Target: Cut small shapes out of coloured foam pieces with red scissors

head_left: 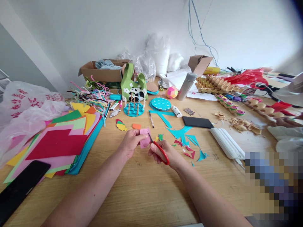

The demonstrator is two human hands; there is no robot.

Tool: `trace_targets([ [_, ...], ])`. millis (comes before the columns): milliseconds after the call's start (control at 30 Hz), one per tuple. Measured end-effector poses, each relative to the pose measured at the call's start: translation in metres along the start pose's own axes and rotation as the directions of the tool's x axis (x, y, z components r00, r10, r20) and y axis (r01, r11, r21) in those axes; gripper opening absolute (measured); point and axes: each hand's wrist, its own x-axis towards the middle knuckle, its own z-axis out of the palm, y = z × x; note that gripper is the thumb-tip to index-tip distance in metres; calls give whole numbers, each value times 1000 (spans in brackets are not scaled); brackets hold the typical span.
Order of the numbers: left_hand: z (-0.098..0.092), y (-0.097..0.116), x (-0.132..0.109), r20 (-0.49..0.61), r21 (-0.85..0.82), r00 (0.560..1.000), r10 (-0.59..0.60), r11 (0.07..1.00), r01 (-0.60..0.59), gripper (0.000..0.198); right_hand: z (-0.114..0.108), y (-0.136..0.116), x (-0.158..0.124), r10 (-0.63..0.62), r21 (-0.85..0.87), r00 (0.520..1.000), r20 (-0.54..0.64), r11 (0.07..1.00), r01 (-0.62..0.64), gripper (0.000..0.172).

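Note:
Between thumb and fingers, my left hand [131, 142] pinches a small pink piece of paper [144, 138]. My right hand [163, 153] is closed on red-handled scissors [165, 155], whose blades meet the right edge of the pink paper. Small green and yellow scraps [161, 137] lie just behind the scissors. Red scraps [189, 154] and blue offcuts [181, 132] are spread to the right. An orange piece [136, 126] and cut yellow, green and red shapes [121, 125] lie behind my left hand.
Coloured sheets [56, 142] and a black phone [23, 186] are at left. Behind stand a blue disc with twisted posts [133, 109], a green panda bag [134, 91] and a grey bottle [187, 86]. A white device [227, 143] lies right; a person's blurred arm shows beyond.

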Motion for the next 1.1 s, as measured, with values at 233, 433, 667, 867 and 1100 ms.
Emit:
trace_targets([
  [233, 0, 0, 1, -9, 3, 1000, -5, 1000, 5, 21, 1, -1, -1, 3, -19, 1000, -12, 1000, -3, 56],
  [433, 0, 1, 0, 8, -20, 1000, -17, 1000, 17, 21, 1, 0, -1, 2, -10, 1000, -14, 1000, -2, 57],
  [667, 0, 1, 0, 19, -27, 1000, -18, 999, 19, 20, 1, 0, -1, 1, -3, 1000, -14, 1000, -1, 57],
  [867, 0, 2, -1, 28, -22, 1000, -13, 1000, 14, 19, 1, 2, 0, 0, -6, 1000, -16, 1000, 0, 56],
  [1100, 0, 2, -1, 25, -21, 1000, -10, 1000, 10, 18, 1, 3, 0, -10, 0, 999, -33, 1000, 10, 56],
])
